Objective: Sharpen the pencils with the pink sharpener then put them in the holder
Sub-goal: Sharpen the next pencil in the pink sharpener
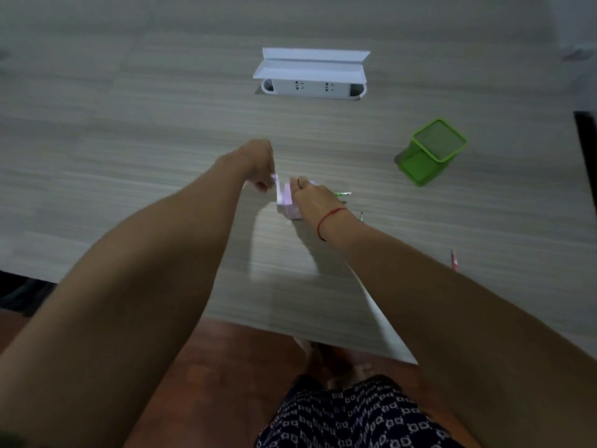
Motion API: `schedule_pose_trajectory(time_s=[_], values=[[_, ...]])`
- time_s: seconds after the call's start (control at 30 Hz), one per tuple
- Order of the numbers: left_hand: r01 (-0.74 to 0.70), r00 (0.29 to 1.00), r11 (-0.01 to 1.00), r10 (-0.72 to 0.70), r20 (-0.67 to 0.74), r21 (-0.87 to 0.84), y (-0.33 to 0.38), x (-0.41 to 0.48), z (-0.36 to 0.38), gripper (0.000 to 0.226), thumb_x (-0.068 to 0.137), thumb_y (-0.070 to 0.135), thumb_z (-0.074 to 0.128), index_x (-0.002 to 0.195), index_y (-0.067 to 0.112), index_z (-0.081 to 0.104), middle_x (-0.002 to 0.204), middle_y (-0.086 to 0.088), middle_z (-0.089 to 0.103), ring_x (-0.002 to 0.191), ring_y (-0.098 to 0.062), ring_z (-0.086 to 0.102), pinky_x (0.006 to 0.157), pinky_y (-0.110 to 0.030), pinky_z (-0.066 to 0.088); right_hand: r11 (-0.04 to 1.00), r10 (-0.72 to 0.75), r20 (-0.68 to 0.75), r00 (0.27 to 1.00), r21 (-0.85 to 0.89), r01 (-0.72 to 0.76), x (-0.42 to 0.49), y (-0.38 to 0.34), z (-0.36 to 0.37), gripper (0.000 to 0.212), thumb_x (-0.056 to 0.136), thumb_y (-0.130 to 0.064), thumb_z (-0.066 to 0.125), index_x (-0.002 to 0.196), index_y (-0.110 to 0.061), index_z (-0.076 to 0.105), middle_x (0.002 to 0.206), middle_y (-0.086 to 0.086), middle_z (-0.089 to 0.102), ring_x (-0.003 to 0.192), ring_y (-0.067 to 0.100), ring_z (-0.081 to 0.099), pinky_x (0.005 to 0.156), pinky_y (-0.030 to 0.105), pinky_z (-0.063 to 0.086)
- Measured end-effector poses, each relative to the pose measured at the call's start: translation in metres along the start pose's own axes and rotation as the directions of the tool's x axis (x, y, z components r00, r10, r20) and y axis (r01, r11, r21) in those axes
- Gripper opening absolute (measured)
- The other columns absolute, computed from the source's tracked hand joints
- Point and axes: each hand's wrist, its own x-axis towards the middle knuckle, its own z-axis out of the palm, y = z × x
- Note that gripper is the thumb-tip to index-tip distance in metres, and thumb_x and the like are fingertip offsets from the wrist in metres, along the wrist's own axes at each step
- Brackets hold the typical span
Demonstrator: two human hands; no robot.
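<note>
Both forearms reach forward over the grey wood-grain table (129, 140) and meet near its middle.

Left hand (258, 166): wrist bent downward, fingers curled, fingertips pinching a pale upright piece at the left end of the pink sharpener (286, 202). Motion blur hides the details of that piece.

Right hand (311, 197): laid over the top and right side of the sharpener, back of the hand facing the camera, thumb curled against the top. It grips the body. The other fingers are hidden behind the hand. A red string bracelet (329, 221) sits on this wrist.

The sharpener stands on the table, well in from the near edge. A green pencil (343, 194) projects to the right from behind the right hand; whether it enters the sharpener cannot be told.

A second pencil (361, 216) lies just right of the right wrist, only its tip showing. A pink pencil (454, 260) lies further right, beside the forearm.

The green mesh holder (416, 163) stands upright, right of and beyond the hands, with open table surface between it and them.

A white socket box (311, 87) with its lid raised is set into the table farther back, well apart from the sharpener. A dark object (586, 163) meets the right border. Below the near edge of the table, reddish-brown floor (226, 367) is visible.
</note>
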Motion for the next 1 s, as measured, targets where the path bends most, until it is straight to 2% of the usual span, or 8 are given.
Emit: schedule_pose_trajectory(time_s=[0.07,0.23,0.33,0.4,0.53,0.67,0.8,1.0], values=[[0.043,0.989,0.999,-0.039,0.142,-0.026,-0.002,-0.005,-0.006,0.013,0.077,0.006,0.071,0.086,-0.002,0.075,0.045,0.007,0.066,0.035,0.007,0.055,0.073,-0.022,0.056,1.000,0.001,0.007,1.000,0.001,-0.001,-0.001,-0.001,-0.001,0.042,0.097,-0.002,0.027,0.138,0.001,0.032,0.137,0.017,0.043,0.116,0.035,0.056,0.092,0.044,0.045],[0.214,0.819,0.966,-0.098,0.565,-0.143,0.001,-0.019,0.025,0.017,0.077,0.014,0.076,0.086,0.000,0.074,0.070,-0.004,0.075,0.063,-0.007,0.071,0.084,-0.020,0.055,0.999,-0.012,0.009,1.000,0.034,0.012,0.000,0.000,-0.002,0.045,0.097,-0.004,0.033,0.142,-0.001,0.029,0.138,0.017,0.042,0.116,0.034,0.057,0.090,0.043,0.046],[0.184,0.876,0.981,-0.135,0.463,-0.062,-0.001,-0.012,0.059,0.019,0.082,0.022,0.071,0.068,0.009,0.070,0.054,0.006,0.069,0.050,0.002,0.062,0.067,-0.005,0.048,0.999,-0.026,0.005,1.000,0.032,0.026,0.000,-0.002,-0.005,0.040,0.100,-0.011,0.030,0.138,-0.001,0.034,0.138,0.017,0.042,0.117,0.035,0.055,0.091,0.043,0.045],[0.178,0.946,0.984,-0.163,0.279,-0.028,-0.004,-0.002,0.071,0.024,0.081,0.015,0.068,0.059,0.007,0.064,0.034,0.005,0.057,0.040,-0.003,0.059,0.056,-0.011,0.051,0.999,-0.038,0.000,0.999,0.033,0.038,-0.002,-0.001,-0.006,0.039,0.099,-0.010,0.029,0.136,-0.001,0.036,0.137,0.017,0.042,0.117,0.035,0.055,0.091,0.044,0.044],[0.084,0.993,0.993,-0.076,-0.086,0.088,-0.005,0.011,0.047,0.014,0.071,0.007,0.073,0.079,-0.004,0.074,0.073,-0.023,0.072,0.078,-0.029,0.071,0.075,-0.033,0.055,0.999,-0.018,-0.009,1.000,0.038,0.019,-0.002,0.002,-0.002,0.042,0.097,-0.008,0.030,0.138,-0.002,0.033,0.138,0.015,0.042,0.116,0.034,0.055,0.090,0.043,0.044],[0.028,1.000,0.998,-0.027,-0.008,0.058,0.001,0.009,0.009,0.012,0.078,0.003,0.067,0.084,-0.005,0.074,0.054,0.006,0.067,0.046,-0.001,0.063,0.055,-0.012,0.051,0.999,-0.026,0.016,1.000,0.022,0.025,0.000,-0.001,-0.008,0.042,0.098,-0.006,0.028,0.138,0.003,0.033,0.137,0.019,0.043,0.120,0.036,0.053,0.094,0.045,0.044],[0.008,0.998,1.000,-0.007,0.066,-0.008,0.001,-0.009,-0.002,0.012,0.076,0.007,0.072,0.084,-0.001,0.076,0.049,0.005,0.068,0.040,0.004,0.059,0.066,-0.022,0.056,0.998,0.005,0.005,1.000,0.064,-0.005,0.000,-0.002,-0.010,0.038,0.096,-0.008,0.033,0.132,0.001,0.039,0.132,0.020,0.048,0.118,0.038,0.055,0.093,0.044,0.045],[0.195,0.889,0.955,-0.076,0.451,-0.225,-0.002,-0.025,0.018,0.031,0.067,0.013,0.084,0.091,-0.005,0.074,0.087,-0.012,0.076,0.076,-0.015,0.075,0.084,-0.021,0.056,0.993,-0.006,0.015,1.000,0.117,0.004,0.002,-0.002,-0.011,0.035,0.096,-0.014,0.038,0.129,-0.001,0.043,0.132,0.018,0.050,0.118,0.036,0.055,0.092,0.040,0.044]])
